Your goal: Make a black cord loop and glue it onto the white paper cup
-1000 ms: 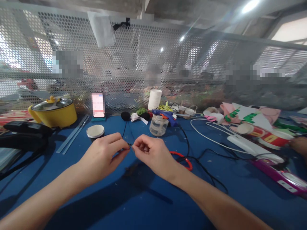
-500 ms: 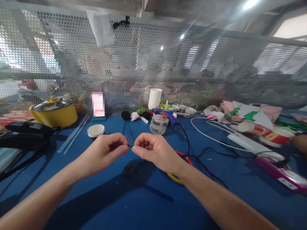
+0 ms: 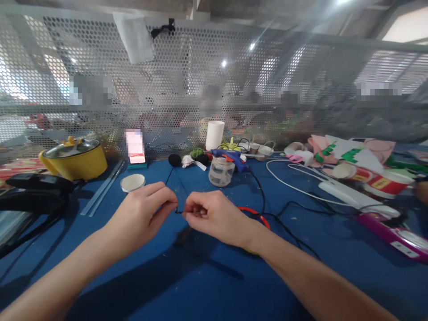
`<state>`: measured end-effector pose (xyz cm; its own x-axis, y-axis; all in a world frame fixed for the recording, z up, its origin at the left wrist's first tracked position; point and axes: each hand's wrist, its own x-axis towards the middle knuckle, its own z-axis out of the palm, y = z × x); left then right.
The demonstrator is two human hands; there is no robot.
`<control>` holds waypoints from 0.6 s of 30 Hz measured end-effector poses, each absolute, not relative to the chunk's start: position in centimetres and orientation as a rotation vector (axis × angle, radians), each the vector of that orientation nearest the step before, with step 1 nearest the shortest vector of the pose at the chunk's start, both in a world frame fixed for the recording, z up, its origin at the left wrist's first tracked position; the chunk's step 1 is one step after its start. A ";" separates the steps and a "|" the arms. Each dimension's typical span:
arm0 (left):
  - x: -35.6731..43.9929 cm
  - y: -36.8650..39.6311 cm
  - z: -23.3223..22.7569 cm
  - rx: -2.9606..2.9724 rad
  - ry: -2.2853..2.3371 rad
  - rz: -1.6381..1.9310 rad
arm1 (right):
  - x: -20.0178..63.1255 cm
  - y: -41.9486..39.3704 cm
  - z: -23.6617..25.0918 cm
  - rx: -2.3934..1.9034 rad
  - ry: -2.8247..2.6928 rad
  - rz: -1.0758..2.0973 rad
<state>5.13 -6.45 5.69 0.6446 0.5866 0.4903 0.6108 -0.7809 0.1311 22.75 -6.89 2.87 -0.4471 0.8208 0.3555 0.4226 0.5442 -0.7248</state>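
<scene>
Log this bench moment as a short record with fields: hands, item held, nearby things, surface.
left hand: fingertips pinched on a thin black thread
right hand: pinched on the same thread, close to the left
thread: runs back toward a black pom-pom
nearby: paper cup, clear jar, blue glue gun
left edge: yellow pot
surface: blue table

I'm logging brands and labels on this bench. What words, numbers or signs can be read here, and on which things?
None can be read.
Red paper cup: yellow label patch, too blurred.
Purple box: white sticker, too small.
Phone: screen blurred out.
Paper sheet on the mesh: no print visible.
Green cut-out shapes: no clear letters.
</scene>
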 end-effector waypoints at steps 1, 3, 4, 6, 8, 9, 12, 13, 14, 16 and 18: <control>5.0 -6.3 5.8 -2.843 -1.051 -0.822 | 22.8 -7.0 3.0 -0.979 -2.072 0.817; 4.9 -6.1 5.9 -2.933 -1.117 -0.836 | 22.9 -7.1 3.3 -0.939 -2.022 1.001; 4.9 -6.0 5.9 -2.972 -1.150 -0.837 | 23.0 -7.1 3.3 -0.922 -1.985 1.070; 4.9 -5.9 5.9 -3.027 -1.198 -0.828 | 23.0 -7.0 3.5 -0.897 -1.905 1.135; 5.0 -6.0 5.7 -3.048 -1.201 -0.827 | 23.0 -6.8 3.5 -0.906 -1.829 1.112; 5.1 -6.1 5.6 -3.046 -1.187 -0.838 | 22.9 -6.7 3.4 -0.925 -1.797 1.078; 5.5 -6.4 5.1 -2.968 -1.112 -0.884 | 22.8 -6.4 3.1 -1.013 -1.764 0.922; 5.5 -6.5 5.0 -2.928 -1.078 -0.885 | 22.7 -6.3 3.0 -1.038 -1.781 0.853; 5.6 -6.6 4.9 -2.888 -1.037 -0.877 | 22.7 -6.3 2.9 -1.060 -1.814 0.775; 5.6 -6.8 4.8 -2.823 -0.954 -0.830 | 22.6 -6.3 2.7 -1.078 -1.916 0.612; 5.4 -6.8 5.0 -2.796 -0.903 -0.770 | 22.6 -6.5 2.6 -1.060 -2.040 0.493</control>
